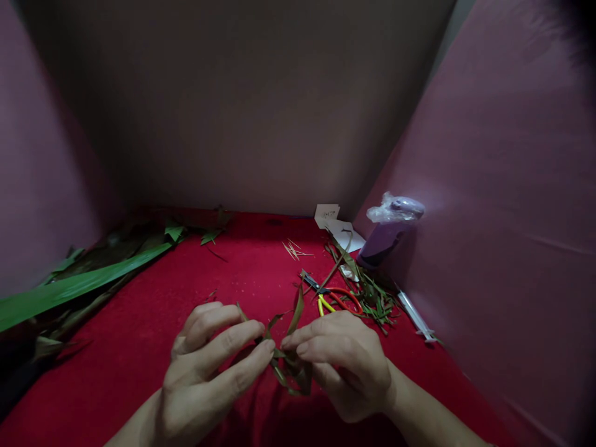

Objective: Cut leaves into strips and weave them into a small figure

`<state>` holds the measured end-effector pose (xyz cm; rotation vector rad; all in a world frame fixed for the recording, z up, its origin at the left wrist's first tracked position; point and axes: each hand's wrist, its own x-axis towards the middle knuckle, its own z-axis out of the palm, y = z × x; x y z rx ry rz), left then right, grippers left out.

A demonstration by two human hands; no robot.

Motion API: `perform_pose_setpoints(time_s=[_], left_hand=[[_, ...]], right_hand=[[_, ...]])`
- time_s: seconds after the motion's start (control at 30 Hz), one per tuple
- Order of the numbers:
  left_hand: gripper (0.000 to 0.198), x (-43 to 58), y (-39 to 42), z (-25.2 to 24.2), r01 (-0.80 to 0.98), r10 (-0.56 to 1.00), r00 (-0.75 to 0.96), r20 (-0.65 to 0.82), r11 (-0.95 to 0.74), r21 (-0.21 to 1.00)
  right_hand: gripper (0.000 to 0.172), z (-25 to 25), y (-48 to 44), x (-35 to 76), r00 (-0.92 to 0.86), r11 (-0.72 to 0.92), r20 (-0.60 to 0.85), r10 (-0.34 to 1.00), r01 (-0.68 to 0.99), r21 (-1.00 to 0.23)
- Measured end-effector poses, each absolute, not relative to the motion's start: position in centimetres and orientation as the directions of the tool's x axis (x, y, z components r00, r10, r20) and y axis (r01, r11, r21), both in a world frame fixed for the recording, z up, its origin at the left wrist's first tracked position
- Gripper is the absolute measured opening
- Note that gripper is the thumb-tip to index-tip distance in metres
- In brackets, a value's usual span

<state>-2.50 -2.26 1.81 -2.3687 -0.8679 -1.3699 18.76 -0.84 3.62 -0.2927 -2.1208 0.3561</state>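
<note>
My left hand (209, 366) and my right hand (342, 360) meet low in the middle of the view, over a red cloth (242, 273). Both pinch the same folded strip of dull green leaf (291, 357), whose loose ends stick up between my fingertips. The fingers of both hands are closed on it. Just beyond my right hand lie scissors (333, 297) with red and yellow handles.
Long green leaves (79, 282) lie piled along the left side. A heap of leaf trimmings (372, 298) sits right of the scissors. Thin sticks (293, 249), white paper (338, 226), a purple bottle capped with plastic wrap (388, 233) and a clear syringe (416, 316) lie at the right. Purple-brown walls enclose the space.
</note>
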Motion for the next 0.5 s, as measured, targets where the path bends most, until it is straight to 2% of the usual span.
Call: perform_pose_setpoints(time_s=[0.23, 0.5], left_hand=[[0.022, -2.83, -2.1, 1.59, 0.624, 0.339, 0.377, 0.862, -0.78, 0.034], [0.022, -2.69, -2.06, 1.71, 0.62, 0.329, 0.407, 0.852, -0.785, 0.007]], right_hand=[[0.032, 3.41, -1.09, 18.76, -0.486, 0.916, 0.788, 0.378, 0.071, -0.395], [0.037, 3.71, -0.71, 19.16, -0.566, 0.905, 0.738, 0.368, 0.033, -0.425]])
